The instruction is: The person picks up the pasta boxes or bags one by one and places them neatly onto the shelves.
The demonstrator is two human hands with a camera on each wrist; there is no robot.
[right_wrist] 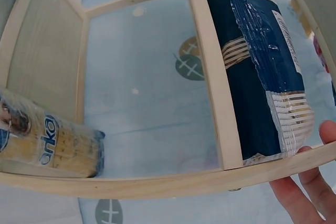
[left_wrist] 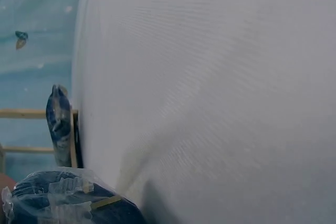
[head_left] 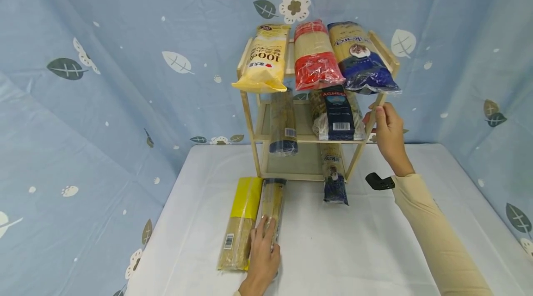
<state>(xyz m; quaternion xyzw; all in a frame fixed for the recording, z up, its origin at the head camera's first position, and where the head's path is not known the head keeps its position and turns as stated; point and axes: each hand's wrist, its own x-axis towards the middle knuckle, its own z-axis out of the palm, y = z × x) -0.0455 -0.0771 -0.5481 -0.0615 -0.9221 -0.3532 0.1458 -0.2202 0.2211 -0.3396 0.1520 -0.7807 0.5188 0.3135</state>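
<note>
So our left hand (head_left: 262, 252) is resting on the near end of a clear pasta pack (head_left: 271, 206) lying flat on the counter (head_left: 374, 249), grip curled over it from above. The pack's long axis runs straight away from that grip, toward the wooden shelf (head_left: 251, 125) beyond it, with the far end almost at the shelf's foot. Just to the left of the grip, touching the pack, lies a yellow pasta pack (head_left: 241, 222), parallel to it. Our right hand (head_left: 387, 134) is well off to the right and up, grip wrapped round the shelf's front right post, so the left is clearly the nearer one. The counter has a plain white cloth, and a blue leaf-print curtain (head_left: 125, 78) hangs all round behind.
</note>
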